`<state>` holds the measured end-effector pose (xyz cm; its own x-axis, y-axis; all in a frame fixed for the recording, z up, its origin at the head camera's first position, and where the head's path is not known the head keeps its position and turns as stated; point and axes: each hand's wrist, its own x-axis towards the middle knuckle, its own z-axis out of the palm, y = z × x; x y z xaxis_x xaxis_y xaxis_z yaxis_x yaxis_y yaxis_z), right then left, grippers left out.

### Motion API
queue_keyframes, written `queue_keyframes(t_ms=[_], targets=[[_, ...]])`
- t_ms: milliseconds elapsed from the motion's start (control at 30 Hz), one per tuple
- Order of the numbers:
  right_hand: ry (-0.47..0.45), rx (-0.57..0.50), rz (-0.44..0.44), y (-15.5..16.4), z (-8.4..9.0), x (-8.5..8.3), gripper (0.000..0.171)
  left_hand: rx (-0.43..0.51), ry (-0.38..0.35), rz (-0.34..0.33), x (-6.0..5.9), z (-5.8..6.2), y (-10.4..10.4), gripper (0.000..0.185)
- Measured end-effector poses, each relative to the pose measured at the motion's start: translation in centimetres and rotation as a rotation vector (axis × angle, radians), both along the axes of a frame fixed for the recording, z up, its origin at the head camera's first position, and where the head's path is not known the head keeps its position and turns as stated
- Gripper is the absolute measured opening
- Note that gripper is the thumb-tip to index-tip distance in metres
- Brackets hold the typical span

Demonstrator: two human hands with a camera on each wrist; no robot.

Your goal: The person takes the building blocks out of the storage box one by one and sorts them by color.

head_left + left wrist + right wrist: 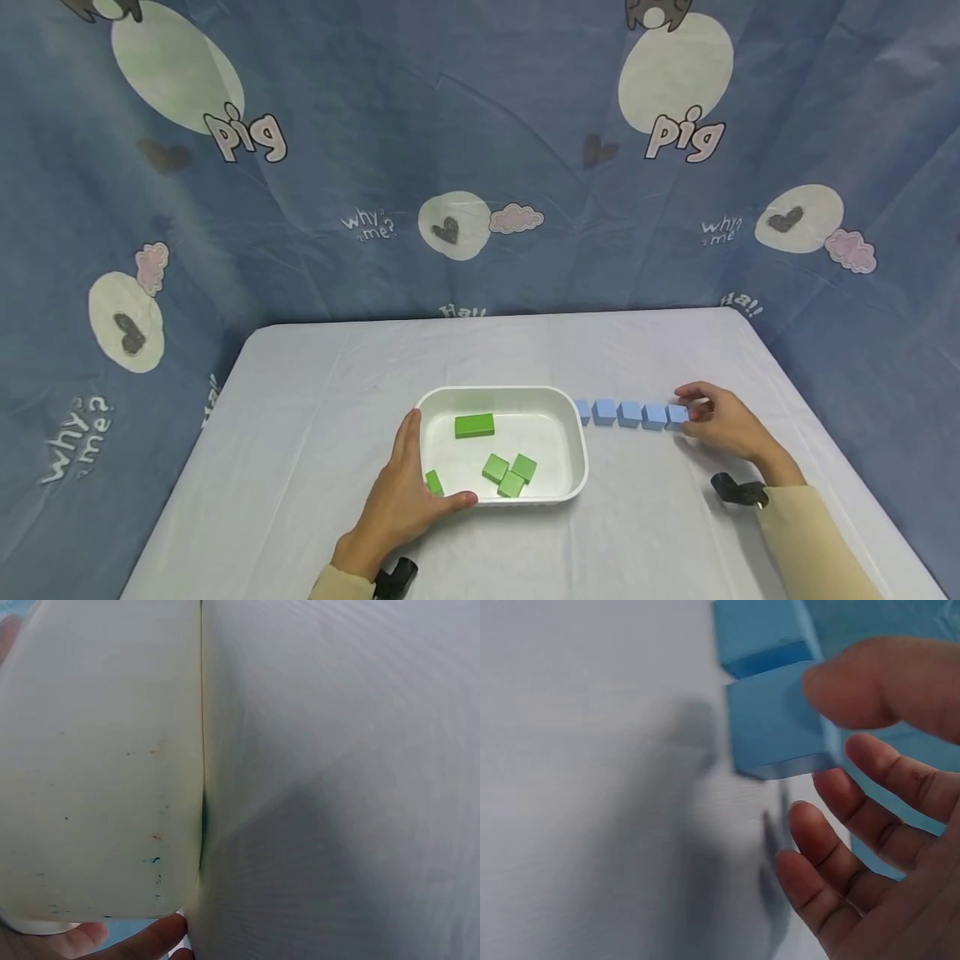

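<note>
My left hand point(401, 492) grips the white tray point(504, 502) at its near left corner, thumb along the front rim and fingers along the left side. Inside the tray lie one green rectangular block point(474, 426) and several smaller green blocks point(512, 484). To the right, a row of blue cubes point(630, 414) runs from the tray's edge. At its right end my right hand point(723, 423) touches the last blue cube point(780, 724) with the thumb. Its other fingers point(892, 817) are loosely bent and spread in the right wrist view. Part of the leftmost cube is hidden by the tray.
A white cloth point(315, 417) covers the table. Blue patterned fabric point(330, 233) hangs behind and at both sides. Dark wrist-worn devices point(738, 490) sit near both sleeves. Shadows fall on the cloth beside the right hand.
</note>
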<state>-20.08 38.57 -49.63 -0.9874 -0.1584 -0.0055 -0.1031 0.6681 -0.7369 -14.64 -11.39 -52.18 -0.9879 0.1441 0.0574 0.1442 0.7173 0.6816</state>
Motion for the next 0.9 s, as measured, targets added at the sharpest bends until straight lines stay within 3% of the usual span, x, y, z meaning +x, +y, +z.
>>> queue_keyframes(t_ms=[333, 600, 900], targets=[[0.129, -0.063, -0.033, -0.9, 2.5, -0.4, 0.051, -0.005, -0.012, 0.006, 0.1, 0.1, -0.1, 0.147], [0.145, -0.117, -0.03, -2.8, 3.9, -0.2, 0.045, 0.002, -0.009, -0.001, 0.2, 0.1, 0.0, 0.147], [0.23, -0.153, 0.031, -4.1, 5.4, -0.6, 0.046, -0.008, -0.007, -0.004, 0.1, 0.3, -0.1, 0.147]])
